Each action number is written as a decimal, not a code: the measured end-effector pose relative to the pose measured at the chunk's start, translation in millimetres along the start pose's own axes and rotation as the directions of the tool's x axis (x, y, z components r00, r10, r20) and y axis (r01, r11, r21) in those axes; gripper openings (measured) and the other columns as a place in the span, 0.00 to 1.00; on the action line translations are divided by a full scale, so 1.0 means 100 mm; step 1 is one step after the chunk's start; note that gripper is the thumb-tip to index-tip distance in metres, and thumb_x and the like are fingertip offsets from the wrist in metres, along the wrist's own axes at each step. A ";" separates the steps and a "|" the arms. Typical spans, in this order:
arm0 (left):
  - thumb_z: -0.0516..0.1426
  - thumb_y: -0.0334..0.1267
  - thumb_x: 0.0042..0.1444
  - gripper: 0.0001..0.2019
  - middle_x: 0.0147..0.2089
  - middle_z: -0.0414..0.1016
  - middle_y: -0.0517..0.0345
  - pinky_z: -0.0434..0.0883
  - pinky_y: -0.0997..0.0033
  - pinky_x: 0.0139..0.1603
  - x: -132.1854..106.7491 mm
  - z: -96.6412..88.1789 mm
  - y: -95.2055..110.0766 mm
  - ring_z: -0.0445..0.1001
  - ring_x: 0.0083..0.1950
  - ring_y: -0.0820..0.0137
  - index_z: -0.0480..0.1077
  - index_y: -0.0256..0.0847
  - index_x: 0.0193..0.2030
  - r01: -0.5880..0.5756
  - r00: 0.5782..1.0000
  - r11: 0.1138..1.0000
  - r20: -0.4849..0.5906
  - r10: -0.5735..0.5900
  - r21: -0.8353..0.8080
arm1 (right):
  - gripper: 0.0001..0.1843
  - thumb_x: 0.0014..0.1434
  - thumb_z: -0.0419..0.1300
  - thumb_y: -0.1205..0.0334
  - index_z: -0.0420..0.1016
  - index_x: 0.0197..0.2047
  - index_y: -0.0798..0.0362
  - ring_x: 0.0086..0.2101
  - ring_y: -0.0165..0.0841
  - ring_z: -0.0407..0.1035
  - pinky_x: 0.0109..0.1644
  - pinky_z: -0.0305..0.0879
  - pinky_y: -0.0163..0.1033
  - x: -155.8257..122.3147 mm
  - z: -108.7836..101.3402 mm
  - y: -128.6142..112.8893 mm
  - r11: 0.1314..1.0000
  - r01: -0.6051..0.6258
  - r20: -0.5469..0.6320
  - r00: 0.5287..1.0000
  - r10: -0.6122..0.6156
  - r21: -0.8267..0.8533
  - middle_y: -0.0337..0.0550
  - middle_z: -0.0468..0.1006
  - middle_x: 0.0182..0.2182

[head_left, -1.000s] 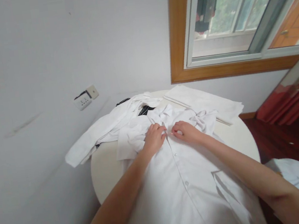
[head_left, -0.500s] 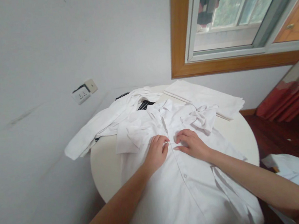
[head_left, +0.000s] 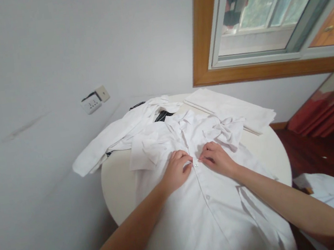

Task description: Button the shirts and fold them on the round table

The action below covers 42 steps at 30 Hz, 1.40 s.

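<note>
The shirt (head_left: 180,225) lies on the table (head_left: 118,188) beneath your left hand (head_left: 177,171) and right hand (head_left: 218,160) — both pinching its front, a button (head_left: 196,165) between their fingertips.

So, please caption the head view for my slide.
Left hand and right hand touching a white shirt on a round table.

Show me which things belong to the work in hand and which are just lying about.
Seemingly in use:
left hand
right hand
button between them
white button-up shirt
round table beneath

Seemingly lying about:
white long-sleeved garment
folded white cloth
black striped cloth
</note>
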<state>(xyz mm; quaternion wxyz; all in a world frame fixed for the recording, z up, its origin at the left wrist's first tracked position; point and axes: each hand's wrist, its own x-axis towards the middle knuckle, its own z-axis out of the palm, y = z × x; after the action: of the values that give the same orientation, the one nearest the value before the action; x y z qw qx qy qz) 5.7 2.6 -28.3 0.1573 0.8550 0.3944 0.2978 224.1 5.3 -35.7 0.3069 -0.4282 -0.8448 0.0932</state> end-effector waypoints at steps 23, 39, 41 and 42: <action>0.53 0.44 0.60 0.12 0.33 0.74 0.62 0.64 0.75 0.35 0.03 -0.04 -0.05 0.69 0.33 0.73 0.73 0.40 0.43 0.203 0.960 0.940 0.246 -0.136 -0.274 | 0.08 0.64 0.49 0.64 0.67 0.35 0.51 0.40 0.39 0.63 0.46 0.62 0.45 0.00 -0.04 -0.09 0.994 0.025 -0.015 1.000 -0.024 0.105 0.46 0.69 0.34; 0.54 0.41 0.60 0.11 0.41 0.72 0.53 0.64 0.64 0.49 0.00 -0.14 0.17 0.68 0.44 0.66 0.75 0.42 0.31 -0.083 0.995 0.996 0.060 0.081 0.028 | 0.06 0.63 0.49 0.63 0.65 0.35 0.50 0.39 0.39 0.65 0.44 0.63 0.45 0.00 -0.05 0.03 0.992 -0.071 -0.158 0.984 0.087 0.100 0.46 0.69 0.34; 0.53 0.39 0.61 0.11 0.40 0.72 0.53 0.65 0.64 0.49 -0.07 -0.15 0.32 0.68 0.43 0.66 0.75 0.42 0.31 -0.104 0.985 0.994 0.139 0.105 -0.013 | 0.07 0.64 0.48 0.63 0.65 0.35 0.50 0.38 0.39 0.65 0.43 0.63 0.45 0.00 -0.04 0.04 0.992 -0.086 -0.167 0.981 0.101 0.093 0.46 0.69 0.34; 0.52 0.38 0.61 0.12 0.38 0.72 0.54 0.65 0.65 0.48 -0.11 -0.15 0.39 0.68 0.43 0.67 0.75 0.42 0.32 -0.103 0.976 0.994 0.188 0.110 -0.049 | 0.07 0.64 0.48 0.62 0.65 0.35 0.50 0.37 0.39 0.65 0.43 0.64 0.45 0.00 -0.04 0.05 0.991 -0.094 -0.177 0.978 0.110 0.095 0.45 0.68 0.33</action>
<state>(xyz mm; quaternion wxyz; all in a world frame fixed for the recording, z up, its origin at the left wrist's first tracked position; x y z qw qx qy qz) 12.9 -30.8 -0.9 0.1946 0.8962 0.3254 0.2302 229.7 7.8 -35.1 0.3957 -0.4642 -0.7853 0.1059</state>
